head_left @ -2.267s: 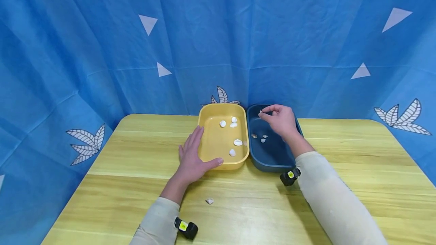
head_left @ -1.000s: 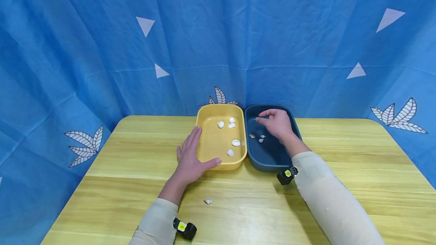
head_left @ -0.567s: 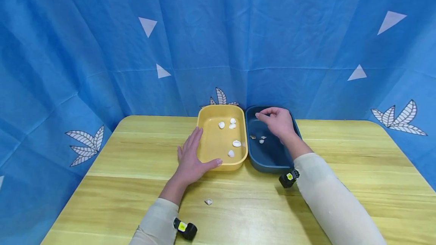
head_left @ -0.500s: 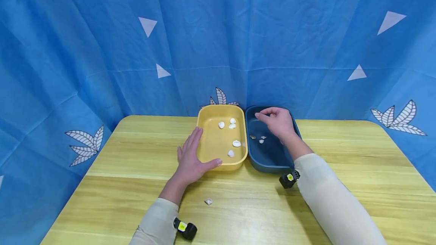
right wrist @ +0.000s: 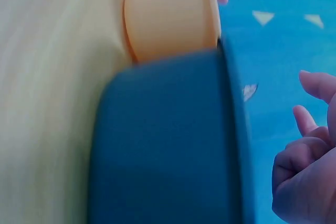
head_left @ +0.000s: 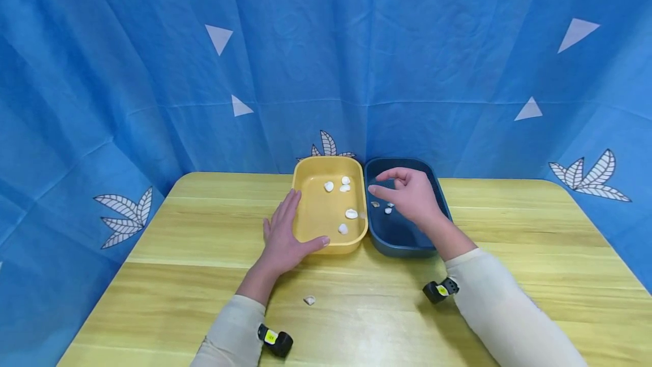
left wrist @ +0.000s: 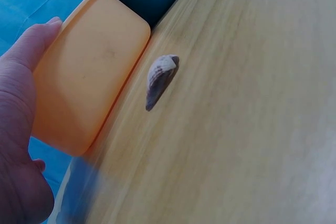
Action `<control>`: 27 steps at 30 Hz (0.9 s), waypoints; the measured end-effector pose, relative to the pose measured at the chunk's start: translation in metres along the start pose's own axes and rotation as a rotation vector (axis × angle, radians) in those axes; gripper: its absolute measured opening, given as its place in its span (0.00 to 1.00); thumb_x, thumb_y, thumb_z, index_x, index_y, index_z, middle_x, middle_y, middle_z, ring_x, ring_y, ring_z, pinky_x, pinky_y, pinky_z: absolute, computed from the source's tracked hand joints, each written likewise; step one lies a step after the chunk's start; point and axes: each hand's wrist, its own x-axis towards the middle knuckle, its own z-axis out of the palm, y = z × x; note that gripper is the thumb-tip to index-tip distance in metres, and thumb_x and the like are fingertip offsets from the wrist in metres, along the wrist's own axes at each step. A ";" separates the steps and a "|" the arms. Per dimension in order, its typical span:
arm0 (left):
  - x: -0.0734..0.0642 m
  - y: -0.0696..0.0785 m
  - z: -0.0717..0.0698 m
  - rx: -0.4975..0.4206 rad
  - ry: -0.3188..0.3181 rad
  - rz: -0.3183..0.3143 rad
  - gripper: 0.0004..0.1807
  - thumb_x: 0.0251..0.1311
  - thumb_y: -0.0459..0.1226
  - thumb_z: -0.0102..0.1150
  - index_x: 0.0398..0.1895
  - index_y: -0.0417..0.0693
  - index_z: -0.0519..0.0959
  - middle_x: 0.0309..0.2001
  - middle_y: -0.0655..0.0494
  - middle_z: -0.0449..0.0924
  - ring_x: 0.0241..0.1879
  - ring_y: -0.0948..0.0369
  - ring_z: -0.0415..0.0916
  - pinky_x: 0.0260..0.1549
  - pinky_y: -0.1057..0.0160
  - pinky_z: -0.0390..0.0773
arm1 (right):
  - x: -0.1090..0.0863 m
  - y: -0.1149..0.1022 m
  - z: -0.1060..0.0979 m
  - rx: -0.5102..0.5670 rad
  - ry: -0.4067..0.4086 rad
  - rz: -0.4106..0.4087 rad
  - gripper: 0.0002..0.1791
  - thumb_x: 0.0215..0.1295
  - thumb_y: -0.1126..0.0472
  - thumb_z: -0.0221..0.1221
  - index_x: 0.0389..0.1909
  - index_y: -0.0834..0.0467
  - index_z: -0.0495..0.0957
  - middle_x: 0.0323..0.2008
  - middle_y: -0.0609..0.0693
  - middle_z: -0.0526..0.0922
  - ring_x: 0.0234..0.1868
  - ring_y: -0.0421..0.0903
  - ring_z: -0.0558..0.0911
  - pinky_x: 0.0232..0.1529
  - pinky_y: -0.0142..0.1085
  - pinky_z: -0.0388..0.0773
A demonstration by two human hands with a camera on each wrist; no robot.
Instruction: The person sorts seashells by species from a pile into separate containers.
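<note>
My left hand (head_left: 284, 242) rests against the yellow tray (head_left: 311, 225), fingers over its left rim and thumb on the near rim; the left wrist view shows the thumb along the tray's edge. Several white seashells (head_left: 351, 214) lie in that tray. Over the dark blue tray (head_left: 407, 239) hovers my right hand (head_left: 415, 197), thumb and index finger apart with nothing visible between them. In the right wrist view its other fingers (right wrist: 302, 158) are curled. Small seashells (head_left: 375, 204) lie on the blue tray's floor, partly hidden by that hand.
A lone spiral-looking seashell (left wrist: 161, 80) lies on the wooden table (head_left: 356, 310), in front of the yellow tray. Both trays stand side by side near the table's back edge. A blue patterned curtain (head_left: 285, 72) hangs behind.
Earlier my right hand pinched a small whitish seashell over the blue tray; now its thumb and index finger have parted and the hand has come slightly nearer. My left hand stays put.
</note>
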 end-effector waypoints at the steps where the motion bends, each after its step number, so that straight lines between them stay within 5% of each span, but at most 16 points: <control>1: 0.000 0.000 0.000 0.001 0.000 0.001 0.64 0.46 0.66 0.70 0.82 0.59 0.46 0.80 0.63 0.39 0.77 0.50 0.40 0.65 0.31 0.29 | -0.004 -0.003 0.001 0.012 -0.011 -0.011 0.19 0.58 0.50 0.72 0.45 0.57 0.85 0.12 0.47 0.57 0.12 0.48 0.60 0.14 0.37 0.59; 16: 0.002 -0.002 0.002 0.020 0.011 0.019 0.64 0.45 0.68 0.69 0.81 0.57 0.47 0.80 0.62 0.40 0.76 0.50 0.41 0.64 0.29 0.29 | -0.065 -0.035 0.027 0.072 -0.185 -0.271 0.13 0.51 0.59 0.77 0.38 0.53 0.85 0.12 0.44 0.54 0.14 0.43 0.55 0.19 0.37 0.59; 27: 0.001 0.000 0.003 0.033 0.016 -0.003 0.64 0.46 0.64 0.71 0.81 0.56 0.47 0.80 0.64 0.40 0.76 0.48 0.41 0.65 0.31 0.29 | -0.093 -0.031 0.053 0.087 -0.317 -0.285 0.14 0.51 0.60 0.77 0.38 0.51 0.84 0.12 0.38 0.53 0.15 0.37 0.55 0.35 0.38 0.77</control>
